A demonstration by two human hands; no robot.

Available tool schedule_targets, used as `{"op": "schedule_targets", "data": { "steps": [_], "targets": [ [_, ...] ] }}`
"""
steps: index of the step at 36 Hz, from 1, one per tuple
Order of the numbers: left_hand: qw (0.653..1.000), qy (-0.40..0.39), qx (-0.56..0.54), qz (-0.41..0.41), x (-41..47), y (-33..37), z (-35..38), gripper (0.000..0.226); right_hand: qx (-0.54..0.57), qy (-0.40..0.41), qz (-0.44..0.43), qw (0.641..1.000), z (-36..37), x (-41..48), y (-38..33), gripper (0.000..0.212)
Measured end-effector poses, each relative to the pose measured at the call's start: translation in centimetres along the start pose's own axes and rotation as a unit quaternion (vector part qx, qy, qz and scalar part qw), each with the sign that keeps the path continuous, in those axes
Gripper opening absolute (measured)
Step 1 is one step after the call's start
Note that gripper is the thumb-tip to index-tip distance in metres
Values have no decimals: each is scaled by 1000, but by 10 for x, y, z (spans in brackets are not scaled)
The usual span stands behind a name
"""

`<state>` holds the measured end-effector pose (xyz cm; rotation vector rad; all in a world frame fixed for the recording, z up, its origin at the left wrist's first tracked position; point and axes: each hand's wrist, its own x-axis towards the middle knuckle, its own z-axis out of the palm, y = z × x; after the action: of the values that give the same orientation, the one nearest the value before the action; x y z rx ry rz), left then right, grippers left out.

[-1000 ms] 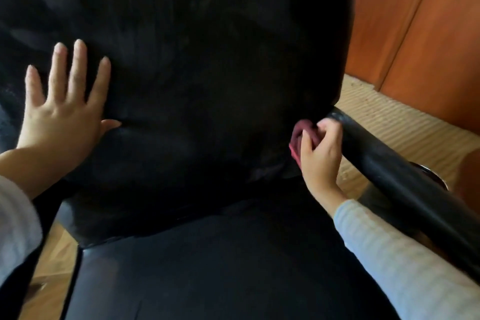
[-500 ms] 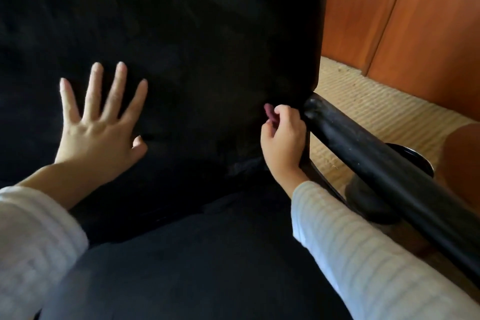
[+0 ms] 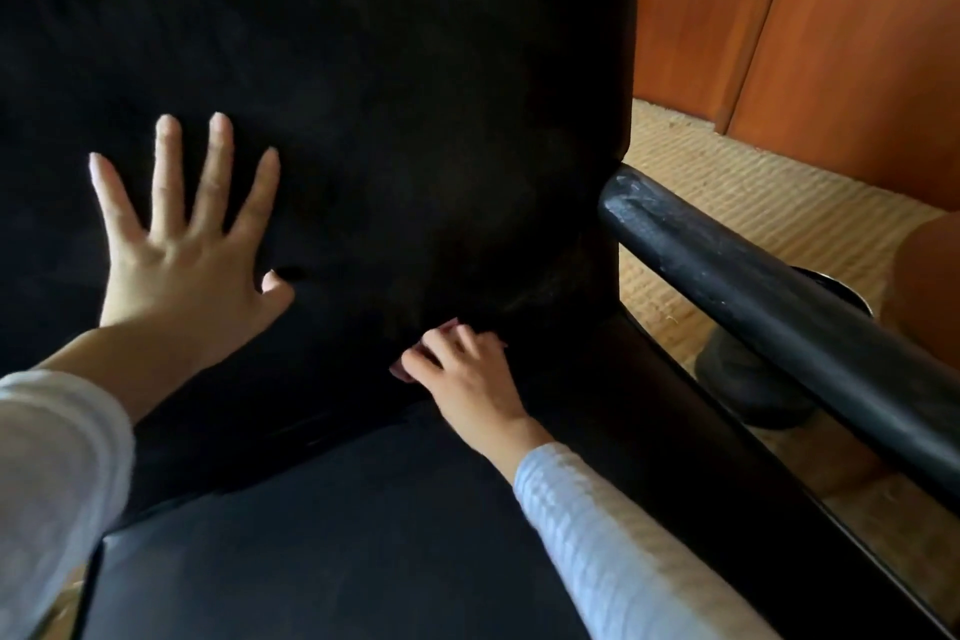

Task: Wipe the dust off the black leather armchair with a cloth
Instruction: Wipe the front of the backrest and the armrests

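The black leather armchair (image 3: 415, 94) fills most of the view. The left hand (image 3: 182, 265) lies flat on the backrest, on its left part, with all fingers spread wide and straight, and it holds nothing. The right hand (image 3: 467, 374) is low on the backrest, just above the line where the back meets the seat (image 3: 337, 535). Its fingers are curled over a pink cloth (image 3: 399, 372) and press it against the leather. The hand hides most of the cloth, and only small pink edges show at the fingertips. Both arms wear light striped sleeves. At the right, a round black armrest (image 3: 769, 296) runs toward the camera, apart from the right hand. Behind it lie a woven mat (image 3: 727, 182) on the floor and brown wooden doors (image 3: 857, 42).
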<state>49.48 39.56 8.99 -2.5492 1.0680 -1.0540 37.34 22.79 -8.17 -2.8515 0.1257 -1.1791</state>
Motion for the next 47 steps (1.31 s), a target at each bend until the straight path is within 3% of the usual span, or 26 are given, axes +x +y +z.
{"op": "schedule_targets", "data": {
  "steps": [3, 7, 12, 14, 17, 20, 22, 27, 30, 33, 36, 38, 40, 42, 43, 47],
  "targets": [
    [1000, -4, 5, 7, 0, 0, -4, 105, 5, 20, 111, 994, -5, -6, 18, 21],
    [1000, 3, 3, 4, -1, 4, -6, 103, 129, 63, 205, 968, -26, -6, 49, 17],
    [1000, 11, -9, 9, -3, 5, -7, 104, 139, 252, 304, 908, -67, 33, 82, 18],
    [1000, 12, -12, 6, -3, 6, -8, 103, 109, 271, 329, 898, -62, 31, 88, 18],
    [1000, 12, -8, 8, -3, 7, -9, 104, 95, 231, 381, 890, -35, 20, 83, 18],
    [1000, 22, -4, 10, -2, 6, -5, 105, 131, 251, 417, 864, -17, 24, 71, 18],
    [1000, 26, -2, 7, -2, 7, -3, 106, 125, 241, 399, 876, -12, 24, 61, 17],
    [1000, 24, -9, 2, -1, 9, -1, 106, 136, 105, 305, 937, 11, -2, 9, 17],
    [1000, 26, -11, -2, -1, 11, 0, 104, 154, 70, 317, 933, 29, -12, -19, 11],
    [999, 30, -17, -10, -2, 13, -1, 103, 206, 21, 329, 921, 33, -20, -27, 23],
    [999, 30, -23, -20, -4, 14, -2, 104, 275, 105, 396, 870, 6, -18, -3, 19],
    [999, 35, -30, -17, -5, 14, -4, 105, 266, 225, 494, 797, -18, -3, 39, 16],
    [999, 35, -37, -12, -3, 17, -3, 106, 245, 344, 539, 729, -36, 11, 84, 8],
    [998, 31, -41, -19, -4, 17, -4, 107, 274, 388, 554, 684, -47, 26, 102, 13],
    [998, 30, -43, -22, -6, 17, -4, 108, 289, 383, 556, 678, -48, 31, 100, 13],
    [998, 29, -43, -17, -5, 16, -6, 109, 294, 364, 524, 712, -31, 54, 85, 22]
  ]
}}
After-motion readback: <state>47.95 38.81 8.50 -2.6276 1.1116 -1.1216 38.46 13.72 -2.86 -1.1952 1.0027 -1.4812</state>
